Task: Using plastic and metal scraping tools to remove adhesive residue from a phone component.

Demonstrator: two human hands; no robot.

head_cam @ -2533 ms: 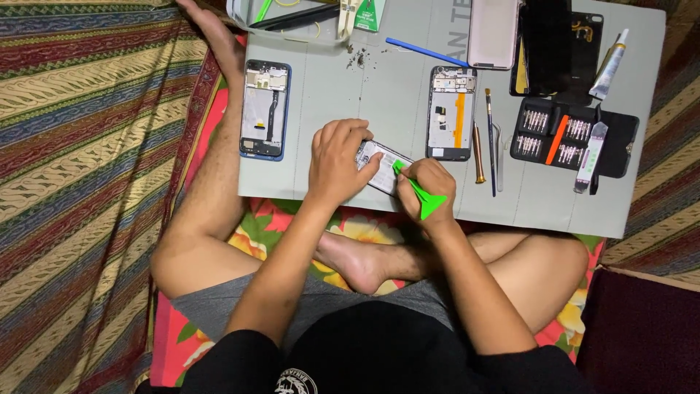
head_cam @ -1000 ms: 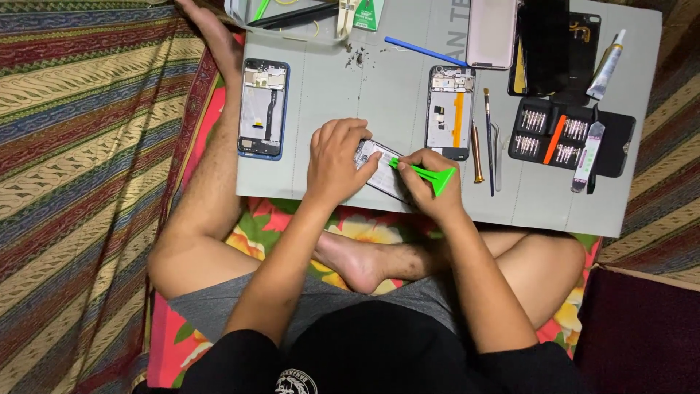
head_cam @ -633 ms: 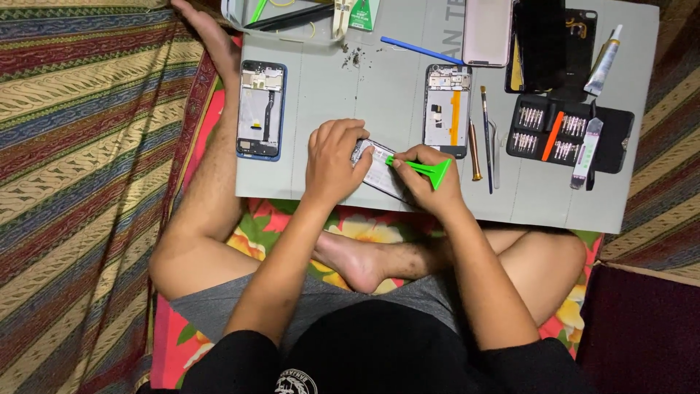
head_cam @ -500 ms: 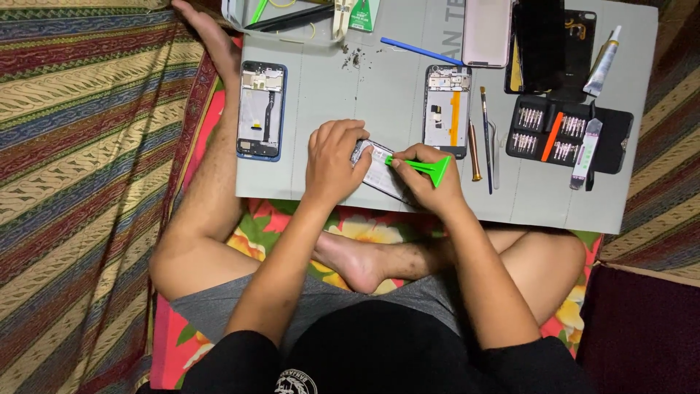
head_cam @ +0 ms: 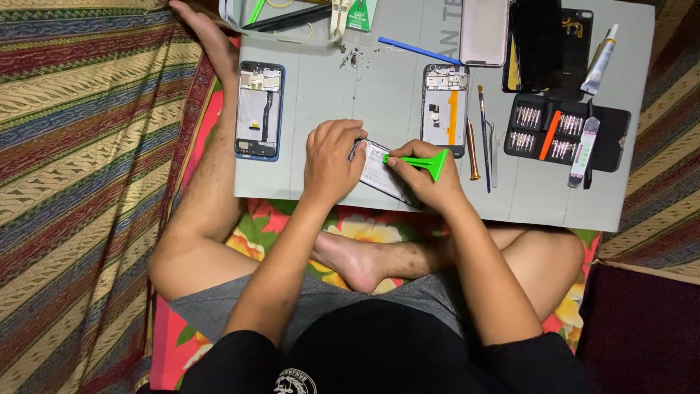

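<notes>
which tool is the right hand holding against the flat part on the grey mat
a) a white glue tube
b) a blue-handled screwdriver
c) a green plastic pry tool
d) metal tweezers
c: the right hand grips a green plastic pry tool with its thin tip laid on the flat part, which the left hand steadies; the tweezers and glue tube lie untouched on the grey mat.

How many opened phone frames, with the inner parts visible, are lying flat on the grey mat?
2. One blue-edged phone frame lies at the mat's left side; the other phone frame lies in the middle, above the right hand. The hands may hide more parts.
</notes>
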